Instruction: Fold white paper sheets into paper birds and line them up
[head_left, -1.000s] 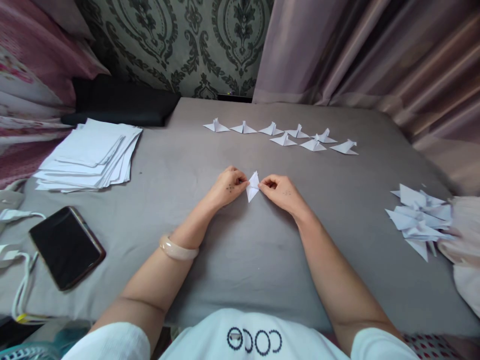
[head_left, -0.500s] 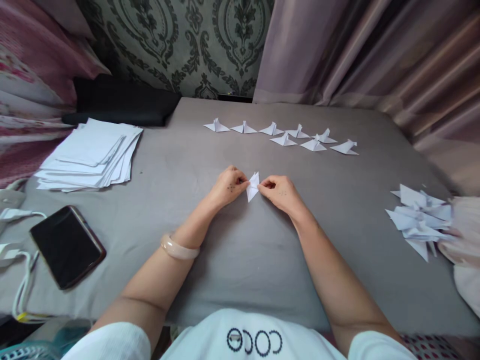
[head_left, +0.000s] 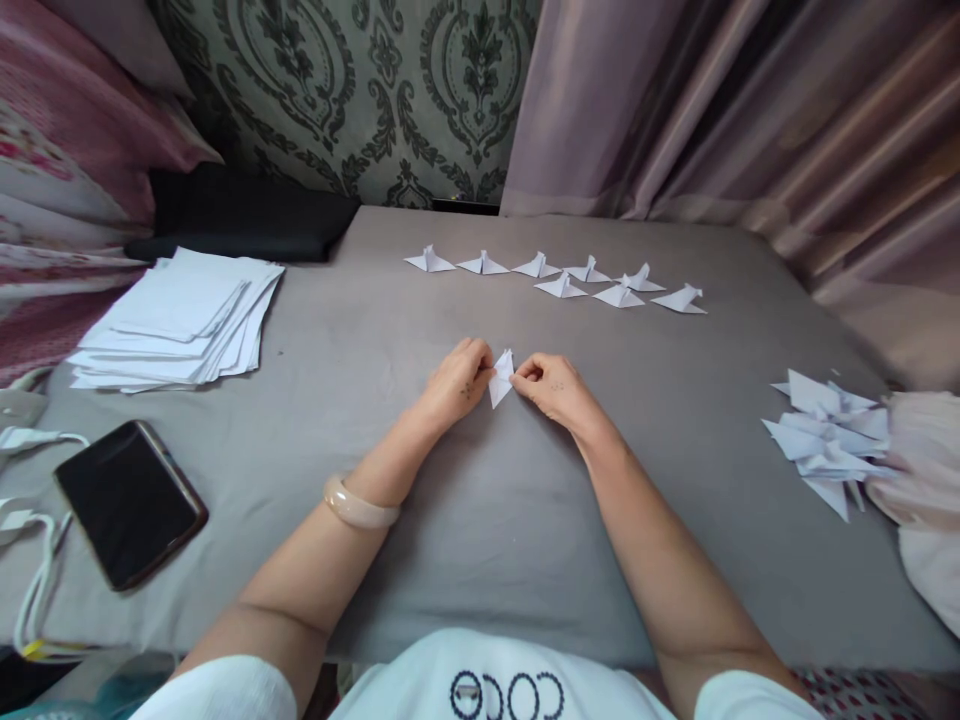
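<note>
A small folded piece of white paper [head_left: 502, 379], shaped like a narrow diamond with a split upper tip, is held up between my two hands over the grey cloth. My left hand [head_left: 461, 380] pinches its left edge, fingers curled and partly hiding that side. On the right edge, the thumb and forefinger of my right hand [head_left: 551, 387] are pressed together. Beyond my hands, several folded paper birds [head_left: 561, 286] stand in two rows, wings spread.
At the left lies a stack of white paper sheets [head_left: 172, 320], with a dark-screened phone [head_left: 129, 503] and white cables [head_left: 46, 570] nearer me. A heap of folded white paper pieces [head_left: 832, 435] sits at the right edge, beside a pale cloth [head_left: 922, 470]. A black folded item [head_left: 247, 215] lies behind the stack.
My left hand has turned slightly, its fingers now higher and closer over the paper's left edge. Both hands still hold the paper. The whole view has shifted a little.
</note>
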